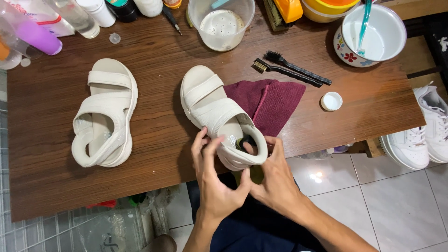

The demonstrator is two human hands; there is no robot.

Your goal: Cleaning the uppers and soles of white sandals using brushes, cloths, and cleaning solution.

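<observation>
**Cream sandal held at the heel, near bench edge**

At the near edge of the wooden bench (154, 140), both hands hold one cream sandal (217, 114) by its heel end. The sandal's toe rests on the bench and points away from the person; its heel overhangs the edge. Left hand (214, 179): fingers closed around the outer side of the heel, fingertips pressed on the back strap. Right hand (275, 179): fingers curled at the inner side of the heel, holding a small dark object (246, 141) against the footbed; what that object is cannot be told.

Beneath and just beside the sandal lies a folded maroon cloth (275, 102), touching it. The second cream sandal (105, 114) lies well apart to the left, flat on the bench, untouched.

Further back: two black brushes (291, 71) lying side by side, a white cap (332, 101), a clear plastic tub (221, 23) with cloudy residue, and a white enamel bowl (373, 37) with a floral pattern, holding a teal handle. Bottles stand along the far left edge. White sneakers (427, 135) sit on the tiled floor (373, 200) to the right.
</observation>
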